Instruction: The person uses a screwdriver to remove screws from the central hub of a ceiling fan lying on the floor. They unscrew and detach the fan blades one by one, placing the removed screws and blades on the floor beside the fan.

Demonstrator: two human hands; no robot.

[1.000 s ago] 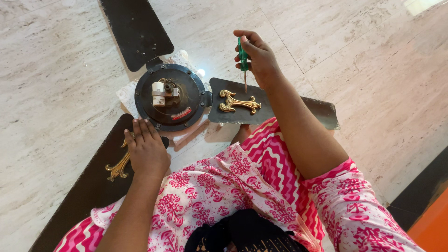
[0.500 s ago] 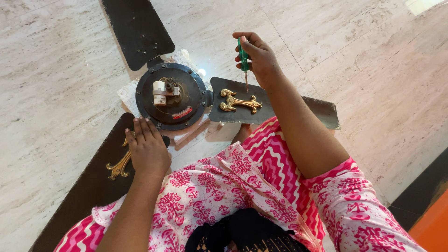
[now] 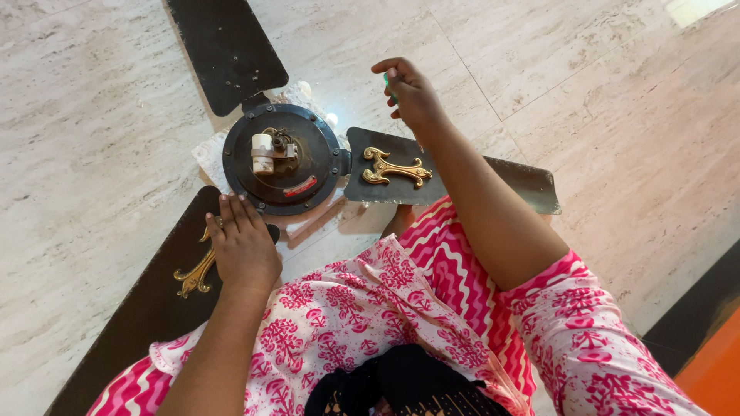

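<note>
A dark ceiling fan lies on the floor, its round motor housing (image 3: 282, 158) facing up with a white cylinder on top. My left hand (image 3: 243, 245) rests flat on the near-left blade (image 3: 146, 308), over a gold ornament (image 3: 193, 273). My right hand (image 3: 411, 92) is raised beyond the right blade (image 3: 462, 181), fingers closed on a green-handled screwdriver (image 3: 388, 83), of which only a sliver of handle shows. A gold ornament (image 3: 395, 169) decorates that blade near the hub.
A third blade (image 3: 225, 50) points away at the top. White paper (image 3: 210, 158) lies under the hub. The floor is pale marble tile; a dark and orange strip (image 3: 705, 339) runs at the lower right. My pink patterned clothing fills the bottom.
My right hand has turned and shifted slightly left, lifting the screwdriver tip off the right blade; the shaft is now hidden behind the hand. The left hand stays put.
</note>
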